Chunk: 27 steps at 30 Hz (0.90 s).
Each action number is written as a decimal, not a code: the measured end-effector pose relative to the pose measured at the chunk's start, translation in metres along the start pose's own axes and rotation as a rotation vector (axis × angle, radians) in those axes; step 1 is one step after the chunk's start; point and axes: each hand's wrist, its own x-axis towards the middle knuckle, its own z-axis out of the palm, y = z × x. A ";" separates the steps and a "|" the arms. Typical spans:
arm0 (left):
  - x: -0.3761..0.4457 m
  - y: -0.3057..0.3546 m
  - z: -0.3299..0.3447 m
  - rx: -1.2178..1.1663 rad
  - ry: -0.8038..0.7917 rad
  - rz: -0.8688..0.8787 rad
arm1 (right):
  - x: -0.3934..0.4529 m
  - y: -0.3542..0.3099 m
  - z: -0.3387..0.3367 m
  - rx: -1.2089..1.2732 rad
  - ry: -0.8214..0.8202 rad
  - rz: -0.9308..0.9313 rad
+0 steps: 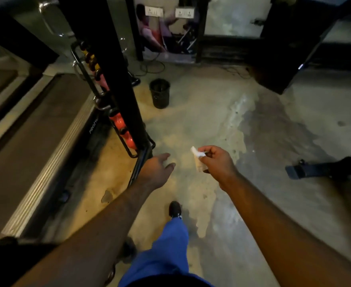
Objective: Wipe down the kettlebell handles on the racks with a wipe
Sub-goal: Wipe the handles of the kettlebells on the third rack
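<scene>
A black kettlebell rack stands left of centre, partly behind a dark pillar. On its lower tier sit orange-red kettlebells; pink and yellow ones line the upper tier. My right hand pinches a small crumpled white wipe over the bare floor, to the right of the rack. With fingers spread and nothing in it, my left hand hovers just past the rack's near corner. The kettlebell handles are mostly hidden by the pillar and rails.
A black mesh waste bin stands on the concrete floor beyond the rack. A treadmill deck runs along the left. A dark machine foot juts in from the right. Cables lie by the back wall. My blue-trousered leg steps forward.
</scene>
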 end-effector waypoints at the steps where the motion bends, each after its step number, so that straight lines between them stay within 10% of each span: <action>1: 0.026 0.007 -0.001 0.010 0.013 0.000 | 0.027 -0.008 -0.004 -0.034 -0.004 -0.024; 11: 0.277 0.088 -0.044 0.051 -0.003 -0.057 | 0.283 -0.101 -0.053 -0.179 -0.003 -0.054; 27: 0.521 0.162 -0.072 -0.160 0.390 -0.446 | 0.624 -0.238 -0.012 -0.380 -0.706 -0.260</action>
